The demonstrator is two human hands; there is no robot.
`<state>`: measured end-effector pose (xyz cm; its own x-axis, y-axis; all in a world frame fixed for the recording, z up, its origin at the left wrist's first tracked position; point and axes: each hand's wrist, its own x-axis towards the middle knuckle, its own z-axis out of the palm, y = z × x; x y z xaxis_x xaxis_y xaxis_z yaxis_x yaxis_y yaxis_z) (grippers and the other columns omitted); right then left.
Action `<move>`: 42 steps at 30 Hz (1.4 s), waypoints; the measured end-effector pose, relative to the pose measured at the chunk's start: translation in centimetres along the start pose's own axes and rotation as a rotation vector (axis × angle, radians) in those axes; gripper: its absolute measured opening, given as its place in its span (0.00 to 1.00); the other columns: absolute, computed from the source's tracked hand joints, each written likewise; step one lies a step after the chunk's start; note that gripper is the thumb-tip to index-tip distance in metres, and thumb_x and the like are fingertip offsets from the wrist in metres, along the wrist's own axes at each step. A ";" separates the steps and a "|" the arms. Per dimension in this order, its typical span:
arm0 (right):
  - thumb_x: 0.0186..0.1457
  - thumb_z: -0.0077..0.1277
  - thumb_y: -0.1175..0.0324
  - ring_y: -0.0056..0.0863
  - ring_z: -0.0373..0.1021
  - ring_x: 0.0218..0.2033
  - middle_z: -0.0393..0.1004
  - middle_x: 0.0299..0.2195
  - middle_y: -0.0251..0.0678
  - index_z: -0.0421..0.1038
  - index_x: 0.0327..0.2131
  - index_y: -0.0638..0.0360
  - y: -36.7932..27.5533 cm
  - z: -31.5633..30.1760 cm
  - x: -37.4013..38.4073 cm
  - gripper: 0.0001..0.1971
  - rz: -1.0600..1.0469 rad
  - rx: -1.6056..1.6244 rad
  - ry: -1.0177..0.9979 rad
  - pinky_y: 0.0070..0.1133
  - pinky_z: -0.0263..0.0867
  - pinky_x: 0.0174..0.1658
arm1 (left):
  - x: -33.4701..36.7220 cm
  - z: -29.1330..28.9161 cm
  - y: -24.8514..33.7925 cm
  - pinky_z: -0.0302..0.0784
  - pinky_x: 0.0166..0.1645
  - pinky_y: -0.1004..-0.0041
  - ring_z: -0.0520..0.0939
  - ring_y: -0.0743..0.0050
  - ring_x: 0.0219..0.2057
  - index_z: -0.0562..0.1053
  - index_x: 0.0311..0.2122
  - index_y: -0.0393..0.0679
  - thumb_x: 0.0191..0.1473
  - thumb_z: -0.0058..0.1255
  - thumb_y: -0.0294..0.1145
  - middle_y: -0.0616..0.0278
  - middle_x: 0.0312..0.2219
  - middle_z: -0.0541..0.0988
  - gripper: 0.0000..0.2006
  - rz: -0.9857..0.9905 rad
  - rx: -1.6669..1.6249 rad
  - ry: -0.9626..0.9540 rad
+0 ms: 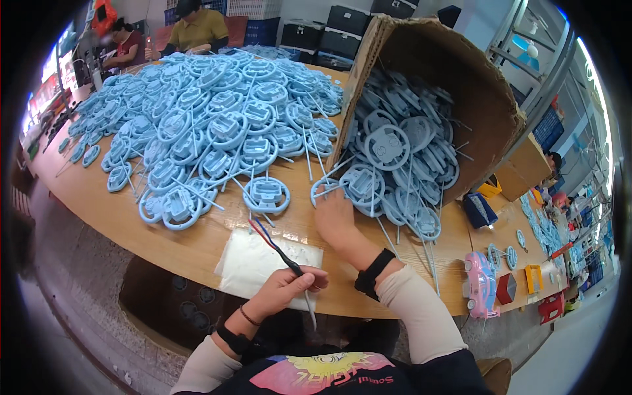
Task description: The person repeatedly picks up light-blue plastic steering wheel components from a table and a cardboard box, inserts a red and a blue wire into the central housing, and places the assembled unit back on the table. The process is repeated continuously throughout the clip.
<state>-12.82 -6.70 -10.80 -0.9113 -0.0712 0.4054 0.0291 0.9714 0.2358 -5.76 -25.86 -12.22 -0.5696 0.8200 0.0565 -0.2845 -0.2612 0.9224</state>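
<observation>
My left hand (284, 288) is closed on a thin cable (276, 247) with red and blue wires and a black sleeve; a pale thin rod sticks down from the fist. My right hand (332, 214) reaches forward to the mouth of a tipped cardboard box (484, 92), its fingers curled on the rim of a light blue steering-wheel-shaped plastic part (359, 184). More such parts with long thin stems spill out of the box.
A large heap of light blue wheel parts (210, 112) covers the wooden table (99, 197). A white plastic bag (253, 263) lies by my left hand. A pink toy car (480, 284) stands at the right. Two people sit at the far end (194, 29).
</observation>
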 end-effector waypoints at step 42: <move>0.59 0.43 0.69 0.23 0.71 0.34 0.75 0.32 0.36 0.69 0.43 0.65 1.4 -16.8 -21.9 0.13 0.530 1.461 -0.098 0.18 0.65 0.40 | 4.2 6.7 7.3 0.72 0.36 0.57 0.77 0.48 0.33 0.72 0.40 0.42 0.49 0.48 0.50 0.48 0.29 0.76 0.22 0.190 1.384 -0.530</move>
<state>14.03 -7.60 -4.50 -0.9507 0.2966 0.0903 -0.0129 0.2531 -0.9674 -5.07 -20.94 -2.74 -0.0882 0.9941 0.0630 0.8701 0.0461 0.4907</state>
